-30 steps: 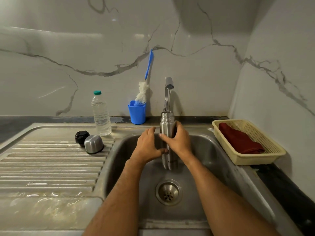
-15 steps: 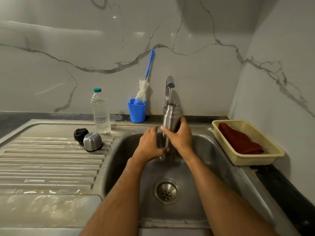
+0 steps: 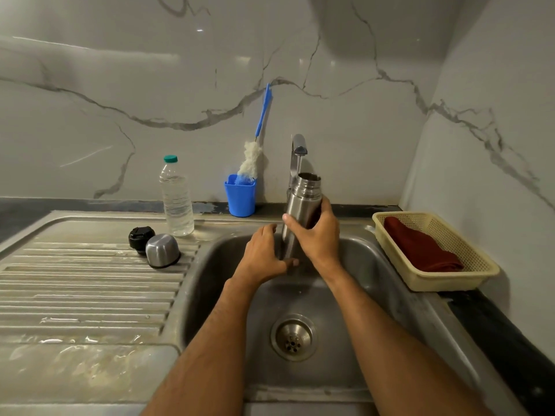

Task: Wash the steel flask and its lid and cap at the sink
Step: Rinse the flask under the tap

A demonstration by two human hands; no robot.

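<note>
Head view looks down over a steel sink (image 3: 375,283), where the right hand (image 3: 318,235) wraps its fingers and thumb round the middle of the steel flask (image 3: 301,205). It holds the flask nearly upright, tipped a little to the right at the top, with its open mouth right below the tap (image 3: 298,145). That placing looks meant to let water run straight into the neck; a thin stream seems to fall from the spout, though it is faint.

Just left of that hand, lower on the flask, the left hand (image 3: 264,256) lies with fingers extended against the body near its base, the thumb reaching under the bottom. It does not curl round the steel; it seems to steady or rub the lower wall while the other hand carries the weight. The flask hangs over the basin, so any spill drops toward the drain (image 3: 293,337) below both wrists.

Far to the left of the left hand, on the ribbed draining board (image 3: 90,283), the steel cap (image 3: 162,250) stands mouth down, touching the black lid (image 3: 141,238) behind it. Parked there, they are out of the water's way and appear to be awaiting their turn.

Beyond the left hand, a blue cup (image 3: 240,196) against the wall holds a bottle brush (image 3: 250,160), within easy reach for scrubbing inside the flask. A clear water bottle (image 3: 177,199) stands left of it.

To the right of the right hand, a cream basket (image 3: 480,265) holds a dark red cloth (image 3: 420,250), probably for drying.
</note>
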